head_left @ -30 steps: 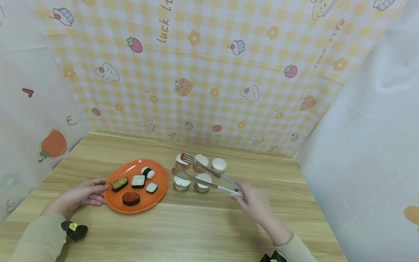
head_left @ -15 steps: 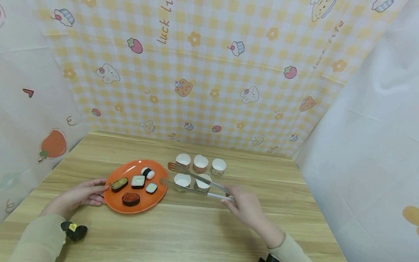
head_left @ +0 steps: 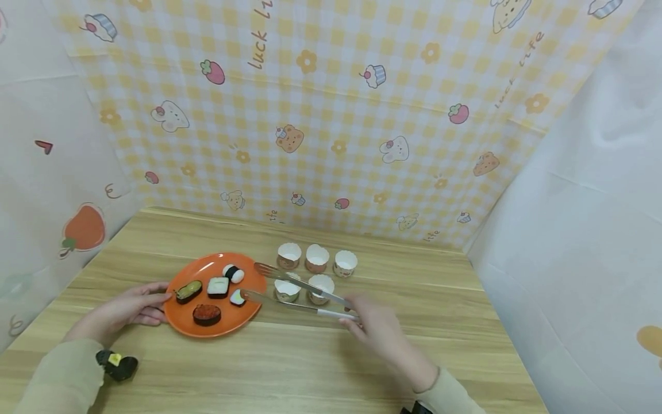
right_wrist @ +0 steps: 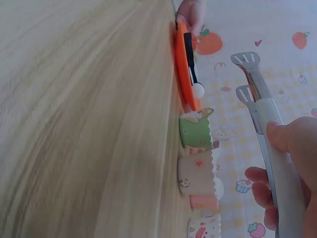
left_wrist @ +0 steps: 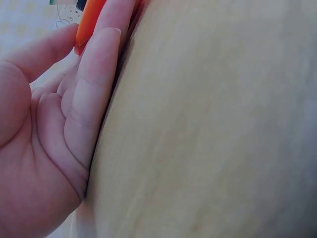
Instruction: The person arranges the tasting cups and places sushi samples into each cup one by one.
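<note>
My left hand (head_left: 137, 303) holds the left rim of an orange plate (head_left: 235, 319), thumb on top and fingers beneath; the left wrist view shows this rim (left_wrist: 89, 22) between thumb and fingers. Several toy sushi pieces lie on the plate: a roe piece (head_left: 207, 314), a brown-topped piece (head_left: 188, 291), a square one (head_left: 218, 287), a black-banded white one (head_left: 233, 273) and a small roll (head_left: 237, 297). My right hand (head_left: 380, 333) grips metal tongs (head_left: 331, 314) by their pale handles. Their tips are apart, with nothing between them; one overlaps the small roll's right side in the head view.
Several paper baking cups (head_left: 345, 263) stand in two rows right of the plate, partly under the tongs. A wooden table (head_left: 289, 368) carries everything. Behind it hangs a yellow checked cloth (head_left: 331, 115), with white cloths at both sides.
My right hand has moved left with the tongs, from above the cups to the plate's right side. My left hand and the plate have stayed put.
</note>
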A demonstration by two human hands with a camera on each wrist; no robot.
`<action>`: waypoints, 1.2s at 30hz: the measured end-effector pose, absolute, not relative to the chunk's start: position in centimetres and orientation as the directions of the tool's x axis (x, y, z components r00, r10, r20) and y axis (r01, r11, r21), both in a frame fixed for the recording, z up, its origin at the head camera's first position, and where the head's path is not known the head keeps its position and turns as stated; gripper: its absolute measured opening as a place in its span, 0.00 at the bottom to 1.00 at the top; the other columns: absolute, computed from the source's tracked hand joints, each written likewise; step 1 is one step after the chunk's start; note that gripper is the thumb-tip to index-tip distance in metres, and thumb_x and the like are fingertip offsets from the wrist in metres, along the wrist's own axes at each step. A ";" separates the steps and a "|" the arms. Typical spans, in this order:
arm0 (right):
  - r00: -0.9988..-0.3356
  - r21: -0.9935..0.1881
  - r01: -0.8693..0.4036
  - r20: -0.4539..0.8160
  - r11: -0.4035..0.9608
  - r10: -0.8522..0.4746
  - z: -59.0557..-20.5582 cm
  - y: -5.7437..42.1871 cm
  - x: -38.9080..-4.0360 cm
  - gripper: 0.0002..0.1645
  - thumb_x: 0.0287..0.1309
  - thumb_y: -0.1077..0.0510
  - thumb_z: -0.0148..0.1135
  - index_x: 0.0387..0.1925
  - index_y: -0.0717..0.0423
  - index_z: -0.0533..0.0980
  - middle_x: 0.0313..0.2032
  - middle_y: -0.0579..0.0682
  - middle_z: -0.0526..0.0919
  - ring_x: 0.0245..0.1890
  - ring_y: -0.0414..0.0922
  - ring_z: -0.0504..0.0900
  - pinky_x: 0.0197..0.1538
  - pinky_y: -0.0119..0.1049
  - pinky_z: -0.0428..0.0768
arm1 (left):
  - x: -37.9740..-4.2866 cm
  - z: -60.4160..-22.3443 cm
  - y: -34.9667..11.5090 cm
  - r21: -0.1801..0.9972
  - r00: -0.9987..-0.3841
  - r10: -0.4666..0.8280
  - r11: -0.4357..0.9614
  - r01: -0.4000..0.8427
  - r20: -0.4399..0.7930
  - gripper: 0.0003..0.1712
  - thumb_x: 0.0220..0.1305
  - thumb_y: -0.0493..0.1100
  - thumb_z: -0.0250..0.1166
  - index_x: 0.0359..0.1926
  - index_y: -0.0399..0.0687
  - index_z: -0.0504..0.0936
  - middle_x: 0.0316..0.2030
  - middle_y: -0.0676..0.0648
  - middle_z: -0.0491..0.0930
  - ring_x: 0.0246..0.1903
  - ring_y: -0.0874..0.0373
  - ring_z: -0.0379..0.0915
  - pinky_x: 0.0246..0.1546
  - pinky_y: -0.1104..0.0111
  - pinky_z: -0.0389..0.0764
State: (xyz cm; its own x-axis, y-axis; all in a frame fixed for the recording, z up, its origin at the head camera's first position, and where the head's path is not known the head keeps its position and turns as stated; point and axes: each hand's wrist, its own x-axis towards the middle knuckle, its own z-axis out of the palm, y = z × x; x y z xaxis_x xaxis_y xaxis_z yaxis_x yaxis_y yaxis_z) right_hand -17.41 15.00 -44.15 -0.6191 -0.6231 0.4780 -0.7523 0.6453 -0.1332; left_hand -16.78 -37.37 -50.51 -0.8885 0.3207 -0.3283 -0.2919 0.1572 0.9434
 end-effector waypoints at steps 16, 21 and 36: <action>-0.670 -0.127 -0.716 0.399 0.686 -0.626 -45.5 12.9 -16.5 0.26 0.53 0.47 0.70 0.50 0.56 0.77 0.36 0.45 0.84 0.34 0.43 0.83 0.32 0.37 0.80 | -16.7 -50.5 -37.3 0.944 -0.891 0.314 0.148 -0.295 -0.327 0.34 0.74 0.43 0.51 0.66 0.22 0.49 0.33 0.43 0.83 0.32 0.50 0.82 0.34 0.62 0.83; -0.663 -0.120 -0.720 0.414 0.684 -0.624 -45.7 12.7 -16.5 0.25 0.53 0.45 0.69 0.49 0.54 0.77 0.34 0.44 0.84 0.32 0.41 0.82 0.27 0.33 0.78 | -16.7 -50.5 -37.4 0.945 -0.891 0.317 0.147 -0.293 -0.325 0.34 0.74 0.44 0.52 0.66 0.22 0.49 0.33 0.42 0.83 0.32 0.50 0.83 0.34 0.62 0.83; -0.677 -0.109 -0.702 0.406 0.703 -0.613 -46.4 11.8 -16.8 0.23 0.54 0.46 0.69 0.47 0.53 0.78 0.31 0.44 0.82 0.27 0.40 0.79 0.21 0.28 0.70 | -16.8 -50.5 -37.3 0.939 -0.890 0.306 0.175 -0.297 -0.338 0.38 0.74 0.44 0.51 0.67 0.21 0.43 0.34 0.44 0.83 0.33 0.50 0.82 0.35 0.61 0.83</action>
State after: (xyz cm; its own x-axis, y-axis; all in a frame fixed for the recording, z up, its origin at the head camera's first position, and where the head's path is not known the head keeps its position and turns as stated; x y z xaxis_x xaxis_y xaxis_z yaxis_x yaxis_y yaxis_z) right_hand -16.75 11.83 -46.35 -0.6773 -0.6134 0.4063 -0.7024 0.7034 -0.1089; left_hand -16.76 -37.30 -50.45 -0.8897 0.3064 -0.3385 -0.2968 0.1752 0.9387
